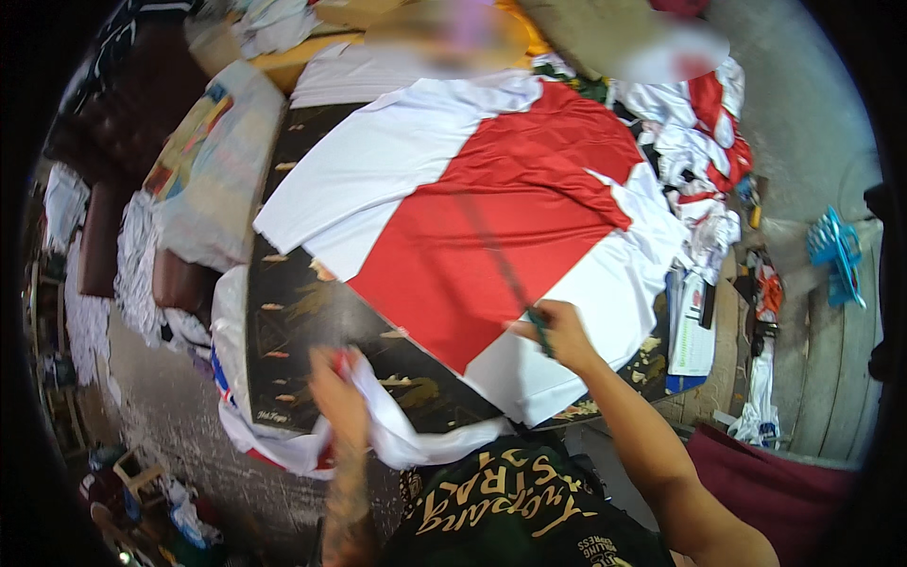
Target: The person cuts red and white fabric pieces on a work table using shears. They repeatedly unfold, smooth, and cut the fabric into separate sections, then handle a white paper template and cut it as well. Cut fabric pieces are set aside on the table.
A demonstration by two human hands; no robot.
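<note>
A large red and white cloth garment piece (444,255) lies spread over the dark patterned table, with some wrinkles toward its far right. My right hand (559,335) is closed around the green handle of a long, thin, dark tool (496,248). Its shaft reaches up and left over the red panel; blur hides its exact kind. Left of the cloth's near corner, my left hand (342,392) is blurred by motion. It grips a white and red strip of cloth (397,430), which hangs in loops along the table's near edge.
The dark table (312,331) has chipped patches. Piled white and red cloth (694,156) sits at far right. A plastic-wrapped bundle (213,161) and brown padded chair (104,227) stand left. Blue plastic item (835,250) is at the right; a maroon surface (756,496) is near right.
</note>
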